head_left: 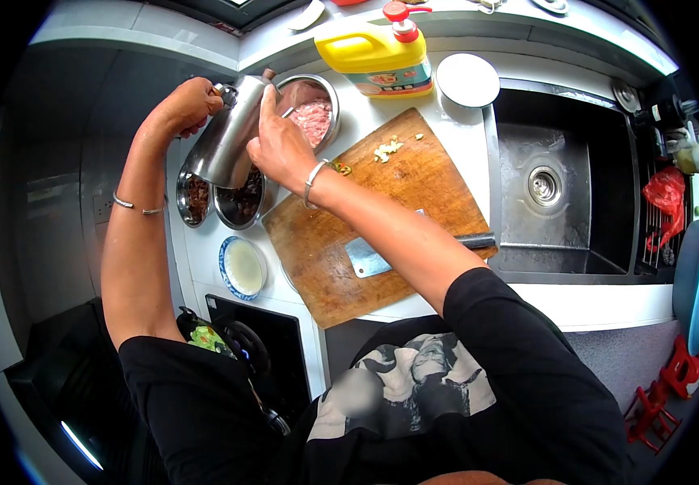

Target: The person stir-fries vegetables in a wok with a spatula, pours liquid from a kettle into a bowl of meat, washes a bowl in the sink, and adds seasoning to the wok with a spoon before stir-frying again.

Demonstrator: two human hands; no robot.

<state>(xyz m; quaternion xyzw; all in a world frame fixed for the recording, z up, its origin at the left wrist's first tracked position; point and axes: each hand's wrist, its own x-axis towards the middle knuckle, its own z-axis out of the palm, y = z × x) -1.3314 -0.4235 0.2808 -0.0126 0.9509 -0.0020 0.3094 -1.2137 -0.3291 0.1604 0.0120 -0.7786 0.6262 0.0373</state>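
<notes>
Kettle: stainless steel kettle (232, 133), tilted above the tabletop (357, 121), body over the small steel bowls, upper end beside the larger steel bowl (313, 87) of chopped raw meat (313, 121).

Left hand (192, 105): grip clenched round the kettle's handle. Right hand (283, 147): forefinger stretched along the kettle's top, other fingers curled; cannot tell whether that grip bears any load.

Risks, by my judgement. Most weight probably hangs on the left wrist; a slip or twist there could drop the kettle into the dark-filled steel bowl (240, 225) beneath. If the forefinger slid off, the top might shift and any contents spill wide of the meat bowl. Hot contents, if any, would threaten the right fingers; no steam seen.

Cleaver (367, 257) lies on the cutting board (325, 283) under the right forearm; lowering that arm carelessly could knock it. Blue-rimmed bowl (224, 263) of pale liquid, near the board: a sweeping elbow might upset it.
</notes>
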